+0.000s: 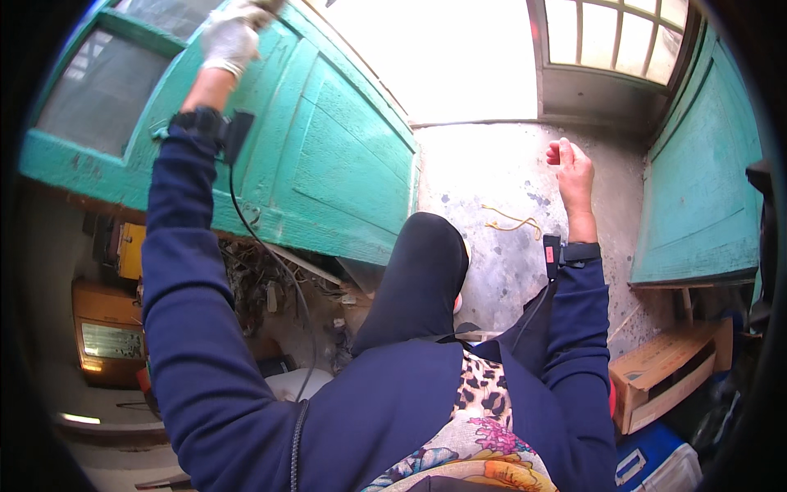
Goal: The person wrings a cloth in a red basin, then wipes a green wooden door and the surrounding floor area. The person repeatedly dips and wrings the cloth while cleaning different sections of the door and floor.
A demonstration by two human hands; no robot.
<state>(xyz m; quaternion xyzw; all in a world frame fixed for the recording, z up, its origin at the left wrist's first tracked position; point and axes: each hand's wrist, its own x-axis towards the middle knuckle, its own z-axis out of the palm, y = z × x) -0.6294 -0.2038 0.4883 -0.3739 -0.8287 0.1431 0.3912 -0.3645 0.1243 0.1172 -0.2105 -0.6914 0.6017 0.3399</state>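
My left hand [230, 40], in a pale work glove soiled at the fingers, reaches up to the turquoise painted wooden door [347, 147] on the left. It lies over the frame beside the door's glass pane [101, 92]. The picture's top edge cuts off the fingertips, so whether they grip anything is hidden. My right hand [573, 172] is bare and hangs above the concrete floor [492, 166], fingers curled in and thumb against them. Nothing shows in it. Below and left of that hand, a yellow cord [513, 221] lies loose on the floor.
Another turquoise door leaf [701, 166] stands at the right. Beyond the bright doorway [473, 61] is a barred window panel [605, 37]. An open cardboard box [670, 375] and a blue container [655, 458] sit low right. A wooden cabinet [107, 307] stands left.
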